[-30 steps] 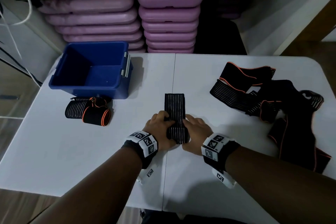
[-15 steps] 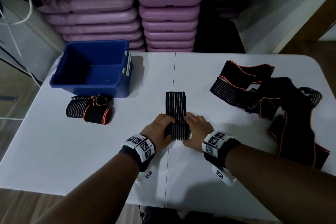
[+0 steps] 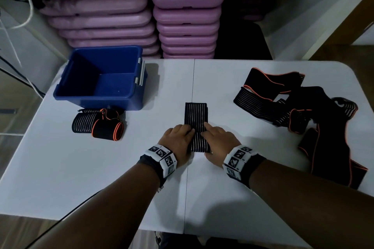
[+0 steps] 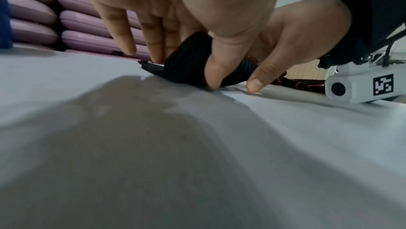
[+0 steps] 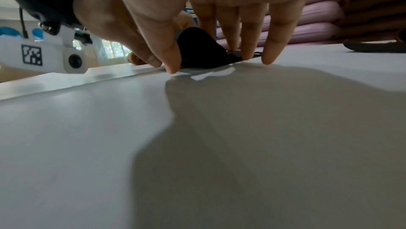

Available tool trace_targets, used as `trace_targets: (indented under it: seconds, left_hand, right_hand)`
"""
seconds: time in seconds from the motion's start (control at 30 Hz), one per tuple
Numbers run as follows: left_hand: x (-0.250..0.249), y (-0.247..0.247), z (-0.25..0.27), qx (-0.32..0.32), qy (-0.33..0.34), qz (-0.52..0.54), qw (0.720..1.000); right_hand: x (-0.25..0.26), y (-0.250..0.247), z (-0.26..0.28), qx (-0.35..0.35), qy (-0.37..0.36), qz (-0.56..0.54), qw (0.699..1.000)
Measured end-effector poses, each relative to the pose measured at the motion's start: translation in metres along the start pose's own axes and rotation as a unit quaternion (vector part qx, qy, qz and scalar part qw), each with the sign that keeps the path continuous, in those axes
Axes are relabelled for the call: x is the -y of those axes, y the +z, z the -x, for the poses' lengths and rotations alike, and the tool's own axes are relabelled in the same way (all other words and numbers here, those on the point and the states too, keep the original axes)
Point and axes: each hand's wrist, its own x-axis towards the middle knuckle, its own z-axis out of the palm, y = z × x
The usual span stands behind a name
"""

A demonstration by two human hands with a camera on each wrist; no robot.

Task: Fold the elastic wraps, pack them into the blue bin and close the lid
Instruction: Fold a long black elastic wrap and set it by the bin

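Observation:
A black striped elastic wrap (image 3: 196, 114) lies flat at the table's middle, its near end rolled up into a thick roll (image 3: 199, 144). My left hand (image 3: 180, 137) and right hand (image 3: 217, 140) grip that roll from either side, fingers over the front and thumbs behind. In the left wrist view the roll (image 4: 189, 59) sits between my fingers and thumb (image 4: 214, 75). The right wrist view shows the same roll (image 5: 202, 50) behind my thumb (image 5: 173, 59). The open blue bin (image 3: 97, 99) stands at the back left, nothing visible inside. Two rolled wraps (image 3: 97, 125) lie in front of it.
A tangled pile of loose black wraps with orange edging (image 3: 303, 111) covers the right side of the white table (image 3: 81, 178). Stacked purple cases (image 3: 188, 16) stand behind the table. White latches (image 3: 140, 73) sit on the bin's right wall.
Both hands have moved slightly away from me, rolling the wrap forward. The roll is thicker and the flat stretch beyond it is shorter.

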Motion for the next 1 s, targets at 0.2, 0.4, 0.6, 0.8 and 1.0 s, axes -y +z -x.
trace_targets:
  seconds: [0.2,0.4,0.6,0.8,1.0]
  left_hand:
    - [0.007,-0.008,-0.004,0.042,0.015,0.085,0.995]
    - [0.007,-0.007,-0.007,0.109,-0.064,0.205,0.971]
    - [0.005,-0.01,-0.02,0.044,-0.135,0.317,0.938]
    - [-0.002,-0.01,-0.027,-0.046,-0.164,0.227,0.959]
    - [-0.023,-0.011,-0.021,-0.034,-0.158,0.156,0.974]
  right_hand:
    - [-0.001,-0.004,-0.006,0.01,0.016,-0.077,0.997]
    - [-0.013,0.001,-0.001,0.024,0.041,-0.155,0.987]
    - [-0.014,-0.015,-0.013,0.013,0.096,-0.182,0.979]
    - [-0.018,-0.02,-0.025,-0.021,0.158,-0.243,0.957]
    - [-0.013,-0.021,-0.023,-0.027,0.147,-0.215,0.965]
